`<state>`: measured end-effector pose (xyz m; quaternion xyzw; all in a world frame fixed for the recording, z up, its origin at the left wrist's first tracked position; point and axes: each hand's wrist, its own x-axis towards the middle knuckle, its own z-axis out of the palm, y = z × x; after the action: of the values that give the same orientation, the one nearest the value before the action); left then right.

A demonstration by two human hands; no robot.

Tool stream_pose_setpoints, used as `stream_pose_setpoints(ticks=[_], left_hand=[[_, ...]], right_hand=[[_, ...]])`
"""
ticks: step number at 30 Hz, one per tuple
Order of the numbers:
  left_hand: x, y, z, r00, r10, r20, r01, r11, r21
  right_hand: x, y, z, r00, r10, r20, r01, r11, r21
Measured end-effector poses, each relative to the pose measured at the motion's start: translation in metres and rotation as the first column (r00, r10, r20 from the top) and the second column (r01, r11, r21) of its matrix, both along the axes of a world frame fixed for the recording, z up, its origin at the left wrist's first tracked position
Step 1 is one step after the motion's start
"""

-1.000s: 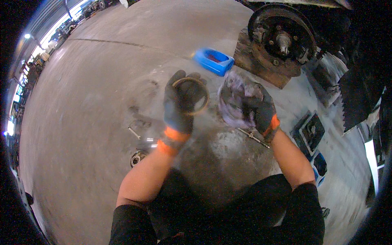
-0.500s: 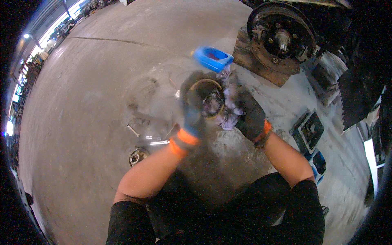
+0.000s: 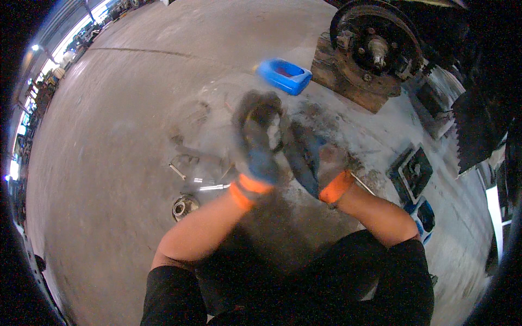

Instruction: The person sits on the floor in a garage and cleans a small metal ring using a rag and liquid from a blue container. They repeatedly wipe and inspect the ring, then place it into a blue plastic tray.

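My left hand [image 3: 260, 157], in a dark glove with an orange cuff, is closed round a ring-shaped metal part [image 3: 254, 117], smeared by motion. A pale patch shows at the part's opening; whether it is the purple rag seen earlier I cannot make out. Close beside the part, on its right, is my right hand [image 3: 321, 163], gloved the same way. Its fingers are blurred, and anything in them is hidden. Beyond both hands a blue cut-open plastic container [image 3: 296, 86] with reddish contents rests on the concrete floor.
A greasy wheel hub assembly [image 3: 376, 51] stands by a wooden block [image 3: 348, 81] at the far right. Left of my hands lie a wrench [image 3: 177, 172], a shiny socket tool [image 3: 213, 188] and a round metal part [image 3: 184, 207]. A dark square tray [image 3: 416, 174] sits to the right.
The ring-shaped part has turned, so its round opening no longer faces me. My right hand has moved down and left and twisted; the purple rag beside it is no longer plainly visible.
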<state>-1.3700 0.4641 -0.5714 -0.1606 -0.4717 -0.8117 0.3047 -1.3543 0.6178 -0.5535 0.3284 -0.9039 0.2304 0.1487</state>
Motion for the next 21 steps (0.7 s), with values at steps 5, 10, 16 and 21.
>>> stream_pose_setpoints(ticks=[5,10,16,21], left_hand=[[-0.011,-0.031,0.013,0.945,-0.286,0.160,0.242,0.938,0.246],[-0.011,-0.052,0.009,0.825,-0.537,0.175,0.460,0.818,0.345],[-0.019,-0.057,0.009,0.723,-0.596,0.348,0.563,0.801,0.202],[-0.020,-0.051,0.006,0.995,0.083,0.057,-0.028,0.772,-0.635]], right_hand=[[-0.018,0.007,-0.018,0.641,0.288,0.711,0.239,0.806,-0.541],[-0.013,-0.001,0.020,0.643,0.424,0.638,0.384,0.542,-0.747],[-0.025,0.007,0.039,0.996,-0.031,0.088,0.034,0.999,-0.035],[-0.037,-0.015,0.009,0.903,0.276,-0.329,-0.206,0.951,0.233]])
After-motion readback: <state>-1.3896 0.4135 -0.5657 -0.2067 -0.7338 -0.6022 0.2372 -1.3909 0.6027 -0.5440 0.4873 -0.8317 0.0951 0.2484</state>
